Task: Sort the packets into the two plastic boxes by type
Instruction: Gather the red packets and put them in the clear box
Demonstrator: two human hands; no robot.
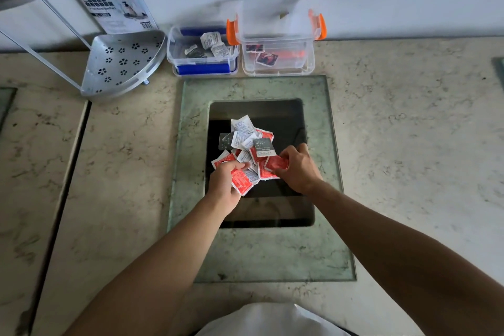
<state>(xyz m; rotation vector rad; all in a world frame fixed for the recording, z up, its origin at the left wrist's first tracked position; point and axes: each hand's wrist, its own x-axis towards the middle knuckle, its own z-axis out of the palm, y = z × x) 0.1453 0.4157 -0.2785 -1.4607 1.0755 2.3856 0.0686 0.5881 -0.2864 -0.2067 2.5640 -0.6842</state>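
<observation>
We see two boxes against the wall, side by side and touching. The blue box [203,50] on the left holds about five white and grey packets. The orange box [278,48] on the right has its lid raised and holds two dark-pictured packets; an orange shape shows behind them that we cannot identify.

The pile [246,148] of packets lies on a dark panel [286,123] set in a green slab [324,172] in the counter [409,117]. It mixes red, white and grey ones; they overlap, so we cannot count them exactly, though two grey ones and roughly five white ones show on top.

Our left hand [225,183] is closed around several red packets [241,180] at the pile's near left edge; at least two show. Our right hand [296,169] pinches one red packet [276,163] between thumb and fingers at the pile's near right edge.

One metal rack [122,63] stands left of the boxes, with one printed card [117,5] leaning on the wall behind it.
</observation>
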